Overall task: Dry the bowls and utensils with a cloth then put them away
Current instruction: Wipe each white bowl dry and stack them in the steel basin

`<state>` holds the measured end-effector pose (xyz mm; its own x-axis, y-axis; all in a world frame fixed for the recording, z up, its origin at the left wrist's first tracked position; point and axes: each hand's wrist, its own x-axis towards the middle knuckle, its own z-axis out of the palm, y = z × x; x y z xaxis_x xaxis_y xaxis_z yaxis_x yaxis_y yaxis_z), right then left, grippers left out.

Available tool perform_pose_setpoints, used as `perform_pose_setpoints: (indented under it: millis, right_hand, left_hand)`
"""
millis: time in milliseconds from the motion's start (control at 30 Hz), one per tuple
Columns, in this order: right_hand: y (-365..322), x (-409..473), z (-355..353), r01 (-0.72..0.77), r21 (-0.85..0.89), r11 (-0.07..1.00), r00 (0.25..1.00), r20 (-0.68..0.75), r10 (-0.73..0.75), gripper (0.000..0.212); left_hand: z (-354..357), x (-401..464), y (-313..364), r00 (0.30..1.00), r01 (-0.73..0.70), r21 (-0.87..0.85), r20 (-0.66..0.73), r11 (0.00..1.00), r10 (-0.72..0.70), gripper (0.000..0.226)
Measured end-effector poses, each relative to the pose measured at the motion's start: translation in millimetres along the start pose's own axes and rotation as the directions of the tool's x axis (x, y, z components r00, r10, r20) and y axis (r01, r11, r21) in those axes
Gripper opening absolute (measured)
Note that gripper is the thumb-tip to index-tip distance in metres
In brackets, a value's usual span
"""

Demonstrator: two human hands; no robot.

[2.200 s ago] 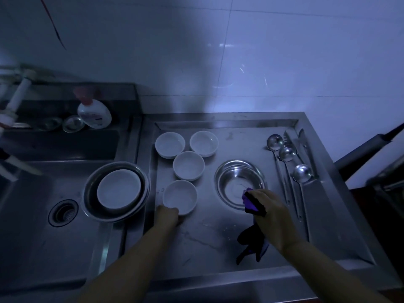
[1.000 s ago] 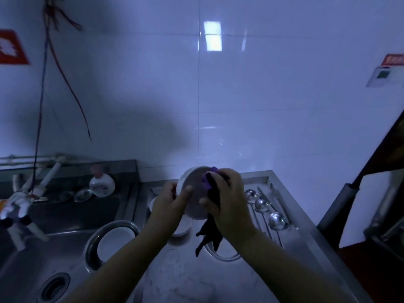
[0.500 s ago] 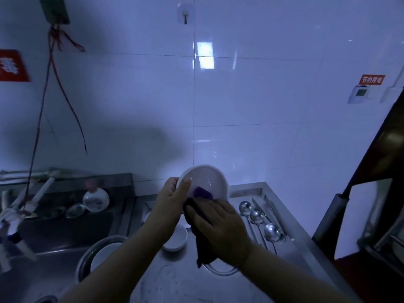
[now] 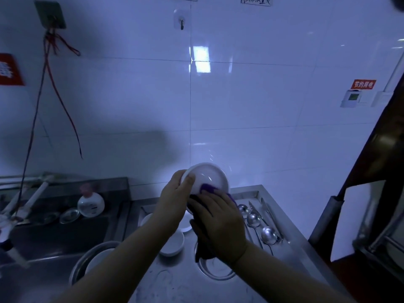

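I hold a small white bowl [image 4: 207, 177] up in front of the tiled wall, tilted with its opening toward me. My left hand [image 4: 175, 204] grips its left rim, thumb over the edge. My right hand [image 4: 218, 221] presses a purple cloth [image 4: 208, 189] into the bowl's lower part, with the cloth's dark tail hanging under my palm. Below on the steel counter [image 4: 175, 281] sit other white bowls [image 4: 172, 242], a steel bowl [image 4: 218, 272] and several steel ladles [image 4: 267, 234], partly hidden by my arms.
A sink [image 4: 43, 248] lies to the left, with a steel basin holding a white dish [image 4: 91, 263] at its edge. A soap bottle [image 4: 90, 204] and small lids stand behind the sink. A dark cabinet [image 4: 382, 193] rises at the right.
I picked the bowl up from the counter and raised it to chest height. My right hand brought the cloth from outside the bowl into it, and my view tilted up toward the wall.
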<state>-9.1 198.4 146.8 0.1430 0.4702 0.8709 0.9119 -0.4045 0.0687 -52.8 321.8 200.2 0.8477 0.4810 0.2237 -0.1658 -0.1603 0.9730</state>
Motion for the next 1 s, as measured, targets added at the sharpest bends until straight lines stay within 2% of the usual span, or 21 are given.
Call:
perform_pose_setpoints:
  millis: [67,100,233,300,367,433,533,600,667,733,833,933,1000]
  right_hand:
    - [-10,1,7,-0.046,0.028,0.999,0.996,-0.079,0.048,0.027]
    - [-10,1,7,-0.021,0.035,0.999,0.995,-0.094,0.024,0.027]
    - [22,0,0,0.276,0.022,0.961,0.961,-0.039,-0.275,0.022]
    - [41,1,-5,0.449,0.023,0.893,0.893,0.007,-0.45,0.016]
    - [51,3,-9,0.562,0.031,0.827,0.825,0.05,-0.563,0.013]
    - [52,7,-11,0.554,0.01,0.832,0.83,0.065,-0.553,0.013]
    - [37,15,-9,0.349,-0.044,0.936,0.937,0.025,-0.349,0.017]
    - [22,13,-1,0.234,-0.055,0.971,0.972,-0.027,-0.235,0.021]
    - [11,7,6,0.185,-0.014,0.983,0.982,-0.033,-0.185,0.028]
    - [12,3,5,0.234,-0.003,0.972,0.972,-0.023,-0.234,0.029]
    - [33,7,-4,0.421,-0.004,0.907,0.907,0.018,-0.421,0.022]
    - [53,16,-13,0.608,0.025,0.794,0.792,0.058,-0.608,0.017]
    - [60,20,-19,0.641,0.035,0.767,0.764,0.076,-0.641,0.016]
  left_hand:
    - [2,2,1,1.0,0.006,-0.013,-0.003,1.0,-0.006,0.013]
    - [2,2,1,1.0,0.002,-0.018,0.008,1.0,-0.002,0.014]
    - [-9,4,4,0.994,-0.019,0.023,0.107,1.0,0.016,0.017]
    - [-20,8,13,0.967,0.048,0.072,0.245,0.996,-0.064,0.013]
    - [-31,13,24,0.906,0.116,0.149,0.39,0.982,-0.167,0.023]
    - [-33,13,26,0.913,0.125,0.144,0.371,0.982,-0.17,0.03]
    - [-13,-1,7,0.988,0.087,-0.06,0.135,0.994,-0.078,0.04]
    - [1,-11,-7,1.0,-0.005,-0.11,0.008,0.994,0.006,0.031]
    - [3,-12,-11,0.998,-0.059,-0.127,-0.037,0.99,0.055,0.029]
    - [-1,-9,-8,0.995,-0.1,-0.107,-0.018,0.989,0.099,0.031]
    - [-9,-5,-3,0.986,-0.15,-0.051,0.069,0.987,0.154,0.026]
    - [-21,7,9,0.968,-0.08,0.081,0.243,0.993,0.058,0.032]
    - [-29,15,18,0.935,-0.025,0.166,0.353,0.986,-0.036,0.036]
